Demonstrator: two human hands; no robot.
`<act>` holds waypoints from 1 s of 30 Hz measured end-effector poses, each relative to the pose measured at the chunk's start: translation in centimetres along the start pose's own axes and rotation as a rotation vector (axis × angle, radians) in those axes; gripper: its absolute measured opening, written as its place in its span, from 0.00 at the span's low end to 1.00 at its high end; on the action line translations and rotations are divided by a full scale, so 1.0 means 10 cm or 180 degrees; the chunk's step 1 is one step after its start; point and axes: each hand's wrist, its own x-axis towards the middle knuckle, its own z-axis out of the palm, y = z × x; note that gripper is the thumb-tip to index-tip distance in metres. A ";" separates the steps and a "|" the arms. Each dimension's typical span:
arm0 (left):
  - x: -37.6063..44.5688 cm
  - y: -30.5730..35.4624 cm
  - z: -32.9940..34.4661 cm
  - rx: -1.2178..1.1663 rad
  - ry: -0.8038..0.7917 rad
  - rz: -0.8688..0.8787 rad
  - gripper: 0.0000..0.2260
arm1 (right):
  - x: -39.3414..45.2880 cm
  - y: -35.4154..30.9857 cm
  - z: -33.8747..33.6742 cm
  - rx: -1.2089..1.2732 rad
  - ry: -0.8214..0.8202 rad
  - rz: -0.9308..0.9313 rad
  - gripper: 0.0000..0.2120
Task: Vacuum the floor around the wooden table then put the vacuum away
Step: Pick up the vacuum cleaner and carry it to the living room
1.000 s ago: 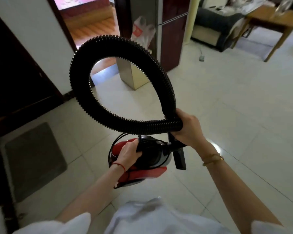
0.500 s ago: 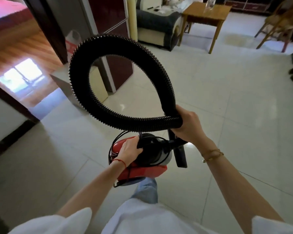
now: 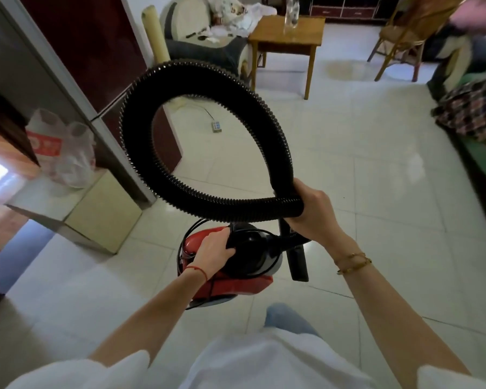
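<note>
I carry a red and black vacuum (image 3: 244,282) above the tiled floor. My left hand (image 3: 213,251) grips its black top handle. My right hand (image 3: 312,209) holds the black ribbed hose (image 3: 141,153), which curls up in a big loop in front of me, and the black nozzle (image 3: 299,262) hangs below that hand. The wooden table (image 3: 286,32) stands far ahead, right of centre, with a clear bottle on it.
A dark red fridge (image 3: 90,51) and a low cream cabinet (image 3: 101,217) with a plastic bag (image 3: 65,155) are on my left. A sofa (image 3: 205,43) sits beside the table, a wicker chair (image 3: 404,32) at the back right, a power strip (image 3: 216,126) on the floor.
The view has swung right, from the doorway and wooden-floored room toward the living area with the table. Both hands keep the same hold on the vacuum and hose.
</note>
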 end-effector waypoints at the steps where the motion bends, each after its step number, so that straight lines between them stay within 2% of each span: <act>1: 0.20 -0.01 -0.05 0.0004 -0.0005 0.0024 0.11 | 0.17 0.09 0.03 -0.0002 0.0020 0.0029 0.15; 6: 1.27 -0.01 -0.21 -0.0101 -0.0052 0.0021 0.14 | 1.04 0.64 0.22 0.0012 -0.0043 0.0100 0.14; 15: 3.34 0.30 -0.52 -0.0302 -0.0171 -0.0140 0.15 | 2.92 1.83 0.33 0.0143 -0.0189 0.0130 0.17; 22: 4.97 0.63 -0.89 -0.0403 -0.0059 -0.0127 0.16 | 4.44 2.61 0.27 0.0187 -0.0154 0.0071 0.17; 30: 6.77 0.68 -1.17 -0.0360 0.0006 0.0008 0.13 | 5.98 3.49 0.52 0.0130 -0.0065 0.0024 0.17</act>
